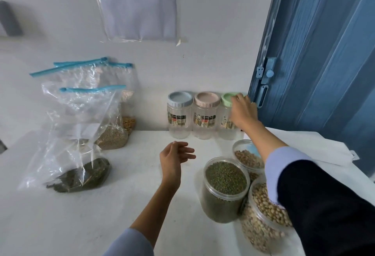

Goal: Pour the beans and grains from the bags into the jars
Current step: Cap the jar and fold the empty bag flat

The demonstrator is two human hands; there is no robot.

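Three empty clear jars stand against the wall: a blue-lidded jar (180, 113), a pink-lidded jar (206, 115) and a green-lidded jar (226, 101). My right hand (242, 111) grips the green lid from the right. My left hand (175, 157) hovers over the table with loosely curled fingers, holding nothing. At the left stand zip bags: one with dark green beans (81, 174), one with brownish grain (111, 136), one with yellow grain (128, 123). Three lidless jars sit at the right: green beans (225, 178), tan beans (246, 157), pale beans (265, 207).
All stands on a white table (121, 205) against a white wall. A blue folding door (316, 63) closes off the right side. A plastic sleeve (138, 6) hangs on the wall above. A white cloth or paper (324, 148) lies at the table's right edge.
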